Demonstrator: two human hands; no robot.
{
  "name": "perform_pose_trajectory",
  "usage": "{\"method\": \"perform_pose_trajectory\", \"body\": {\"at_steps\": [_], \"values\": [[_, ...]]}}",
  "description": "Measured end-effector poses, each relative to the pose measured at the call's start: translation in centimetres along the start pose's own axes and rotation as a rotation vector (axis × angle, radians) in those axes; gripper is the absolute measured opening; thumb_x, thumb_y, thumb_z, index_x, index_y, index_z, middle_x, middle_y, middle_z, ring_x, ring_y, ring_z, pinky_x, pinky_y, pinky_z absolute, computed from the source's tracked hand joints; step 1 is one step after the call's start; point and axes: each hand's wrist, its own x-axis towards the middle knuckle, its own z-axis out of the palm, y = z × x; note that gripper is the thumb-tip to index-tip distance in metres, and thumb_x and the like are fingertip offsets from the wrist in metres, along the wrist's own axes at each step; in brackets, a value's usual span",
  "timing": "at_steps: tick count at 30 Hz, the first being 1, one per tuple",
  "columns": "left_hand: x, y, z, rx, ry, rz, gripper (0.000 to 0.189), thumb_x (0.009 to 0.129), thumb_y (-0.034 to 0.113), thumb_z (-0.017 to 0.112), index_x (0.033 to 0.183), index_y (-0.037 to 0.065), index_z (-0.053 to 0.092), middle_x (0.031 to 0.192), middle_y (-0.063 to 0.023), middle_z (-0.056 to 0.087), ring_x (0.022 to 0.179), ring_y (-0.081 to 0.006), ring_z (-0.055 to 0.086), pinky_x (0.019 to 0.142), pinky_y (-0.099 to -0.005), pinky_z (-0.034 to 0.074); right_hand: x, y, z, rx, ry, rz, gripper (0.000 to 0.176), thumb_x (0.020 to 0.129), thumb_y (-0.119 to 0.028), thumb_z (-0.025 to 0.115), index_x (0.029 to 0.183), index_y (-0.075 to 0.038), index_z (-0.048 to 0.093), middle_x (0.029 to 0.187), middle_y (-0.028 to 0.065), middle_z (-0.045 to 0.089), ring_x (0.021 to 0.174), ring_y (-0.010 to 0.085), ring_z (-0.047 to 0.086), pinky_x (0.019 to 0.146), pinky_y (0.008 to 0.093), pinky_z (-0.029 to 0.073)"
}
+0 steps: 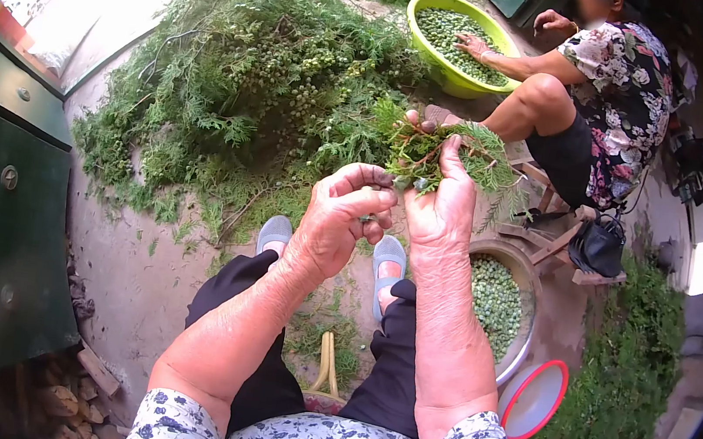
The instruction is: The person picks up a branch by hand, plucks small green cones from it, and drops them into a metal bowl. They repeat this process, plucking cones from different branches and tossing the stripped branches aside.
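Note:
My right hand (pixel 443 187) grips a green sprig (pixel 420 151) with small round berries, thumb pressed over its stems. Just left of it, my left hand (pixel 347 210) is closed, fingers curled, with a bit of pale green showing between them; the fingertips are close to the sprig's lower edge. Beyond both hands lies a big heap of cut green branches (pixel 274 61). Beside my right forearm, a round basin (pixel 523 337) holds many green berries (pixel 495 303).
A person (pixel 615 111) in a floral shirt sits at the upper right, one hand in a yellow-green basin (pixel 419 39) of berries. A red-rimmed bowl (pixel 557 403) stands lower right beside more greenery (pixel 611 392). Dark green cabinets (pixel 0 220) stand left, firewood (pixel 70 404) below.

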Motion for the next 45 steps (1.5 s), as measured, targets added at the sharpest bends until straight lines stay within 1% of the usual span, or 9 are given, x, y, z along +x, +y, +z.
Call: {"method": "perform_pose_trajectory", "body": {"at_steps": [6, 9, 11, 13, 16, 24, 34, 36, 45], "values": [[0.1, -0.9, 0.3, 0.265, 0.059, 0.242, 0.019, 0.078, 0.012, 0.068, 0.089, 0.002, 0.056, 0.061, 0.0029, 0.053, 0.047, -0.0033, 0.045, 0.038, -0.0173, 0.032, -0.9, 1.8, 0.8, -0.132, 0.101, -0.025, 0.032, 0.095, -0.026, 0.040, 0.103, 0.004, 0.049, 0.102, 0.0211, 0.059, 0.090, 0.0289, 0.060, 0.078, 0.0402, 0.052], [0.0, -0.1, 0.1, 0.286, 0.011, 0.198, 0.017, 0.079, 0.013, 0.067, 0.086, 0.002, 0.056, 0.062, 0.0015, 0.054, 0.047, -0.0038, 0.045, 0.039, -0.0178, 0.034, -0.2, 1.6, -0.4, -0.100, 0.124, -0.006, 0.032, 0.095, -0.025, 0.040, 0.103, 0.004, 0.048, 0.104, 0.0213, 0.058, 0.095, 0.0292, 0.058, 0.082, 0.0414, 0.051], [-0.3, 0.2, -0.2, 0.193, 0.001, 0.142, 0.012, 0.080, 0.010, 0.064, 0.084, 0.003, 0.056, 0.066, -0.0015, 0.056, 0.049, -0.0060, 0.049, 0.040, -0.0196, 0.036, 0.1, 1.2, -0.8, 0.292, 0.135, 0.154, 0.032, 0.095, -0.025, 0.040, 0.104, 0.004, 0.048, 0.108, 0.0216, 0.056, 0.100, 0.0295, 0.055, 0.087, 0.0430, 0.048], [-0.5, 0.5, 0.1, 0.070, 0.017, 0.075, 0.008, 0.080, 0.006, 0.060, 0.085, 0.003, 0.056, 0.071, -0.0043, 0.059, 0.053, -0.0085, 0.052, 0.043, -0.0215, 0.039, 0.1, 0.8, -0.5, 0.295, 0.148, 0.152, 0.032, 0.095, -0.025, 0.038, 0.104, 0.004, 0.048, 0.112, 0.0220, 0.054, 0.104, 0.0295, 0.053, 0.090, 0.0439, 0.045], [-0.6, 0.4, 0.3, 0.031, 0.098, 0.091, 0.014, 0.079, 0.002, 0.056, 0.093, 0.004, 0.054, 0.075, -0.0084, 0.059, 0.056, -0.0120, 0.051, 0.045, -0.0232, 0.039, -0.4, 1.3, 0.1, -0.086, 0.067, 0.030, 0.032, 0.096, -0.025, 0.036, 0.107, 0.003, 0.049, 0.110, 0.0219, 0.056, 0.102, 0.0288, 0.055, 0.089, 0.0413, 0.046], [0.1, -0.4, -0.3, 0.138, 0.155, 0.256, 0.020, 0.081, 0.004, 0.061, 0.101, 0.003, 0.059, 0.070, 0.0019, 0.056, 0.047, -0.0007, 0.041, 0.039, -0.0161, 0.029, -0.8, 2.2, 0.7, -0.186, 0.033, -0.018, 0.033, 0.095, -0.023, 0.039, 0.113, 0.004, 0.046, 0.107, 0.0195, 0.058, 0.096, 0.0269, 0.058, 0.084, 0.0396, 0.049], [0.2, 0.2, -0.6, 0.463, 0.151, 0.304, 0.030, 0.077, 0.002, 0.065, 0.106, 0.001, 0.058, 0.066, 0.0029, 0.055, 0.048, -0.0006, 0.040, 0.041, -0.0163, 0.029, -1.3, 2.2, 1.6, -0.282, 0.042, -0.050, 0.030, 0.095, -0.021, 0.041, 0.113, 0.002, 0.048, 0.103, 0.0171, 0.060, 0.091, 0.0246, 0.060, 0.078, 0.0370, 0.051], [0.4, -0.2, -0.5, 0.612, 0.110, 0.467, 0.028, 0.076, 0.003, 0.067, 0.103, 0.002, 0.060, 0.066, 0.0025, 0.056, 0.049, -0.0005, 0.041, 0.042, -0.0159, 0.029, -1.4, 2.2, 1.5, -0.348, 0.108, -0.048, 0.031, 0.095, -0.022, 0.041, 0.112, 0.003, 0.048, 0.102, 0.0168, 0.060, 0.088, 0.0235, 0.061, 0.075, 0.0351, 0.052], [-0.3, 0.6, -1.0, 0.101, 0.032, 0.108, 0.011, 0.082, 0.014, 0.063, 0.084, 0.005, 0.059, 0.069, -0.0004, 0.058, 0.046, -0.0040, 0.043, 0.040, -0.0176, 0.030, -0.5, 2.3, 0.2, -0.041, 0.127, 0.081, 0.035, 0.095, -0.023, 0.038, 0.110, 0.008, 0.048, 0.104, 0.0194, 0.059, 0.092, 0.0281, 0.060, 0.081, 0.0376, 0.052]]}}
